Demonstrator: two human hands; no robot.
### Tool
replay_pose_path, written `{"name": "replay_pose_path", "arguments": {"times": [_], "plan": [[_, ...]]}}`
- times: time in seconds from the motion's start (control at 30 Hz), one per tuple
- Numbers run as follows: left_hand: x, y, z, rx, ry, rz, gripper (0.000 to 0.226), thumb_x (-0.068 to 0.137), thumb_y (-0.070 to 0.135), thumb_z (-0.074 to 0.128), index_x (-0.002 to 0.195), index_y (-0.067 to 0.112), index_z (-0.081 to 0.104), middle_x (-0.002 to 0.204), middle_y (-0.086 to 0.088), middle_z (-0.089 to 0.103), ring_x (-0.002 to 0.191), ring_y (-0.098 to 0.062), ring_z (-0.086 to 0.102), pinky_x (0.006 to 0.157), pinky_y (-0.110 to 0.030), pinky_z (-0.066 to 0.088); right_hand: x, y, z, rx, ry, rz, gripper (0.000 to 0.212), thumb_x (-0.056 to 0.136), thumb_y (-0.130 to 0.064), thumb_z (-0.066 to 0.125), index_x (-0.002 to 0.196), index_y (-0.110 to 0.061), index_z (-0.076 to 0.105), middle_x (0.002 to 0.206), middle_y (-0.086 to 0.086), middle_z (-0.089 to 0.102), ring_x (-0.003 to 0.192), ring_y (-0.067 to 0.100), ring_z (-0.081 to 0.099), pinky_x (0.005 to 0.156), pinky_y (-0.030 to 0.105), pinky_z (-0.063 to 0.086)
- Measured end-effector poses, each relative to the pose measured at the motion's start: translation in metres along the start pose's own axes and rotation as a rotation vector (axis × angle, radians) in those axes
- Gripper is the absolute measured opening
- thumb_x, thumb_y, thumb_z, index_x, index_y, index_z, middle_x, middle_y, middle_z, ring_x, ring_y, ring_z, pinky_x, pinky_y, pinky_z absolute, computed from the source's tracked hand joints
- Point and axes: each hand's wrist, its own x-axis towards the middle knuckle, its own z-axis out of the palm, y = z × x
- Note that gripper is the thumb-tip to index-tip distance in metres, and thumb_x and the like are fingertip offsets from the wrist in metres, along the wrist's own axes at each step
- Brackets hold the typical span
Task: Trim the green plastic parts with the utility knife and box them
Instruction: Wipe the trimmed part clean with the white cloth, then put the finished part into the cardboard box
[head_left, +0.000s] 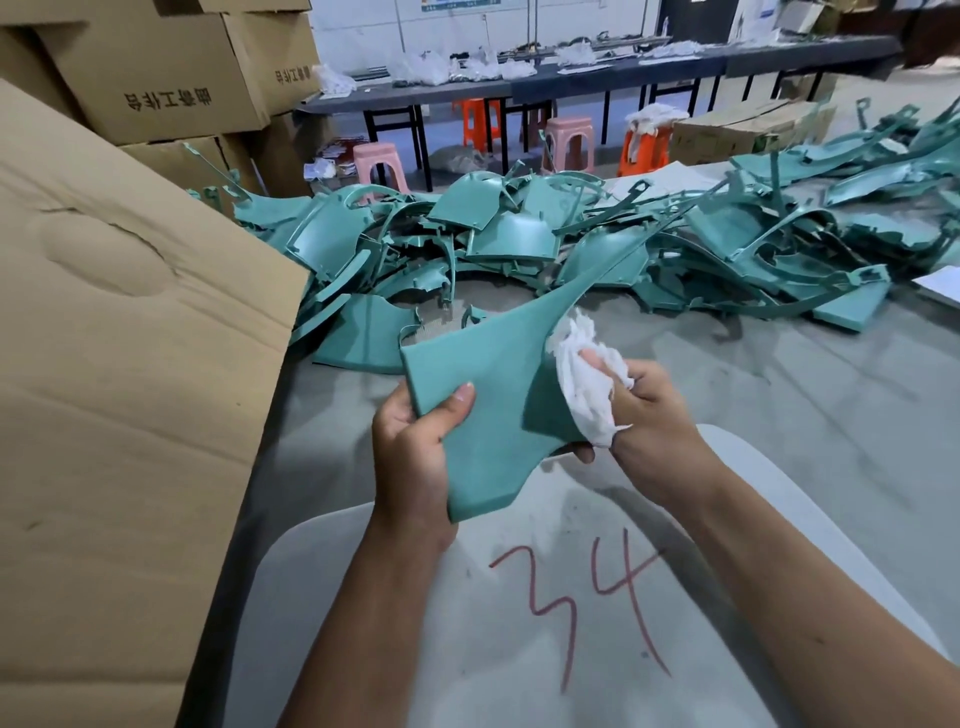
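A green plastic part, flat and broad with a long thin tip pointing up and right, is held above the grey table. My left hand grips its lower left edge, thumb on the top face. My right hand holds a crumpled white cloth against the part's right edge. No utility knife is in view. A large heap of green plastic parts covers the table behind.
A big cardboard box flap stands at the left edge of the table, with stacked cartons behind it. A pale sheet marked "34" in red lies in front of me. Stools and a long dark bench stand farther back.
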Motion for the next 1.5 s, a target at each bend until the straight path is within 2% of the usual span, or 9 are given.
{"name": "replay_pose_path", "arguments": {"times": [0.2,0.47,0.7,0.73,0.77,0.8,1.07,1.23,1.5], "plan": [[0.004,0.001,-0.002,-0.127,0.18,-0.01,0.022,0.094,0.004,0.062,0.112,0.012,0.072,0.108,-0.012,0.077,0.095,-0.033,0.075,0.069,-0.04,0.062,0.004,-0.001,0.008,0.386,0.366,0.098,0.035,0.109,-0.013,0.046,0.082,-0.012,0.07,0.063,0.006,0.064,0.051,0.019,0.054,0.044,0.022,0.045],[0.001,-0.005,0.003,-0.078,0.293,0.152,0.018,0.1,0.013,0.06,0.113,0.014,0.073,0.114,-0.01,0.076,0.106,-0.033,0.073,0.098,-0.053,0.056,-0.009,0.006,0.039,0.069,0.028,0.113,0.025,0.093,-0.024,0.071,0.068,-0.022,0.074,0.065,0.0,0.067,0.056,0.011,0.061,0.053,0.021,0.049],[0.002,-0.003,0.001,-0.362,0.354,-0.106,0.027,0.103,0.037,0.053,0.103,0.016,0.07,0.116,0.005,0.075,0.068,-0.016,0.075,0.057,-0.02,0.057,-0.011,0.009,0.035,0.343,-0.156,0.149,0.05,0.11,-0.016,0.046,0.062,-0.017,0.059,0.049,0.007,0.041,0.037,0.016,0.036,0.039,0.019,0.034],[0.004,-0.002,-0.002,-0.417,0.371,-0.135,0.027,0.104,0.039,0.049,0.094,0.019,0.065,0.143,0.017,0.025,0.052,-0.011,0.067,0.047,-0.014,0.05,-0.01,0.007,0.03,0.34,-0.166,0.126,0.047,0.108,-0.019,0.049,0.063,-0.018,0.061,0.049,0.005,0.043,0.037,0.015,0.038,0.039,0.02,0.035],[0.006,-0.002,-0.004,-0.437,0.397,-0.135,0.028,0.104,0.04,0.048,0.089,0.021,0.061,0.056,-0.002,0.032,0.044,-0.009,0.06,0.043,-0.012,0.045,-0.009,0.006,0.028,0.264,-0.124,0.103,0.044,0.105,-0.028,0.053,0.064,-0.019,0.063,0.049,0.004,0.047,0.038,0.015,0.041,0.039,0.021,0.037],[0.008,-0.003,-0.007,-0.412,0.428,-0.124,0.029,0.104,0.042,0.049,0.089,0.021,0.062,0.081,0.018,0.067,0.046,-0.009,0.063,0.047,-0.014,0.046,-0.007,0.007,0.025,0.147,-0.04,0.088,0.041,0.103,-0.037,0.058,0.066,-0.02,0.065,0.052,0.003,0.053,0.04,0.016,0.045,0.04,0.023,0.039],[0.0,-0.007,0.013,-0.197,0.615,0.053,0.019,0.101,0.029,0.06,0.11,0.017,0.072,0.107,-0.004,0.078,0.1,-0.025,0.074,0.081,-0.036,0.061,0.012,0.017,-0.016,-0.411,0.46,0.062,0.083,0.09,-0.046,0.077,0.157,-0.03,0.03,0.151,-0.008,0.029,0.125,-0.006,0.047,0.111,0.021,0.031],[-0.003,0.009,0.056,-0.174,0.491,0.091,0.01,0.099,0.016,0.065,0.1,0.023,0.072,0.1,0.003,0.079,0.095,-0.02,0.076,0.081,-0.047,0.062,0.01,0.013,-0.022,-0.929,0.498,-0.08,0.067,0.097,-0.059,0.057,0.155,-0.028,0.042,0.17,-0.004,0.001,0.157,0.026,0.004,0.123,0.051,0.018],[-0.012,0.125,0.111,0.098,0.394,0.295,0.017,0.082,0.014,0.077,0.09,0.024,0.065,0.079,0.009,0.076,0.071,-0.009,0.074,0.068,-0.038,0.062,-0.002,-0.016,0.023,-0.61,0.257,-0.454,0.044,0.108,-0.034,0.052,0.147,-0.016,0.055,0.164,0.0,0.033,0.151,0.019,0.033,0.116,0.048,0.041]]}}
